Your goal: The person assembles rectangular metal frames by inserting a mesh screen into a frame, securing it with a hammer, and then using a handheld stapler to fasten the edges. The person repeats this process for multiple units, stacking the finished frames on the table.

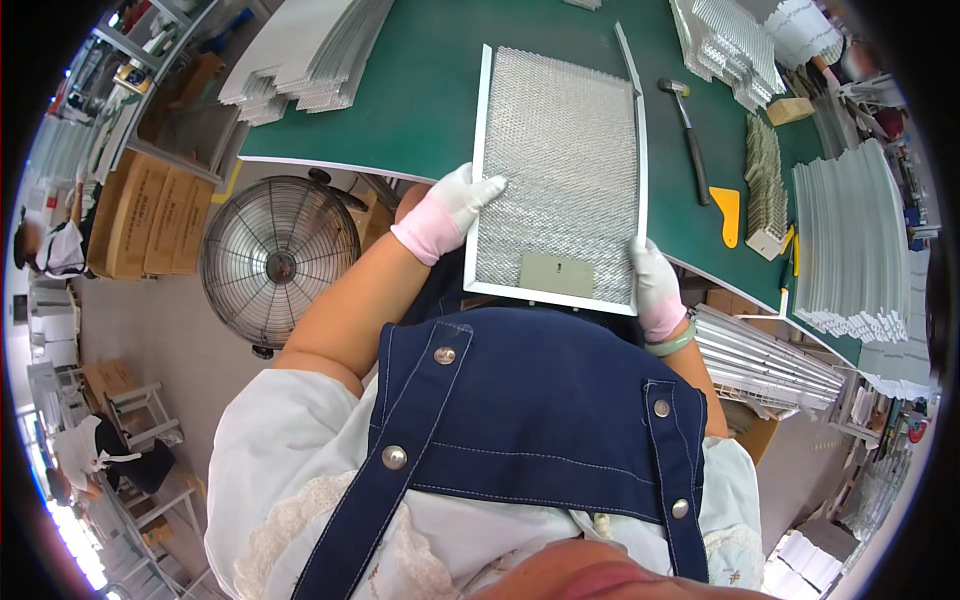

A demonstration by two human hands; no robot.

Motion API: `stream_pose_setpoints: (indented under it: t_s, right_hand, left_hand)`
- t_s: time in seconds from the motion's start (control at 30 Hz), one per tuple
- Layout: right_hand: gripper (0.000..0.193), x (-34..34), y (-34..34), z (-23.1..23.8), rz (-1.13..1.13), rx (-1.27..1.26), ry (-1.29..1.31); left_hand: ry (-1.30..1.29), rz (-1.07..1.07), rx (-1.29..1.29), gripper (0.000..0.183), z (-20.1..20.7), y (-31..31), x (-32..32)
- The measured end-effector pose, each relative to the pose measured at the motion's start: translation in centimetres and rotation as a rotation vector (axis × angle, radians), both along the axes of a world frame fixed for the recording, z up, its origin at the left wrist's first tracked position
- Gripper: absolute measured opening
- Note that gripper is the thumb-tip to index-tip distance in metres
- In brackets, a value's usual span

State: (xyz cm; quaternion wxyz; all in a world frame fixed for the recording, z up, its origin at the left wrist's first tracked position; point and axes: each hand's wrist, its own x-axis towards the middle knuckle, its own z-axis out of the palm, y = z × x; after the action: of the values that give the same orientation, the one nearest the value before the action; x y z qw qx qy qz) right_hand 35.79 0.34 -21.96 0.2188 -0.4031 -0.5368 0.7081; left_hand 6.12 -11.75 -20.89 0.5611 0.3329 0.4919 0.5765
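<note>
Our white-gloved left hand (460,205) and right hand (657,292), partly closed, grip a white-edged rectangular silver-mesh panel (560,165). We face a green surface (420,110).

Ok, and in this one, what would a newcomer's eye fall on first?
Probably the white-framed metal mesh panel at centre, gripped at its sides by the gloved left hand and gloved right hand. Next, likely the large black-caged fan at the person's left, then the bright yellow scraper beside the hammer on the green tabletop.
</note>
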Motion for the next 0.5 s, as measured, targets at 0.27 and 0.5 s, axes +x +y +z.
stream_pose_setpoints:
  t_s: [0.27,0.5]
  right_hand:
    - [0.046,0.0,-0.3,4.0,0.132,0.094,0.106]
    - [0.043,-0.3,-0.8,6.4,0.119,0.480,0.026]
  left_hand:
    - [0.471,0.288,0.098,0.043,4.8,1.6,-2.0]
    - [0.546,0.417,0.046,0.045,8.9,4.0,-2.0]
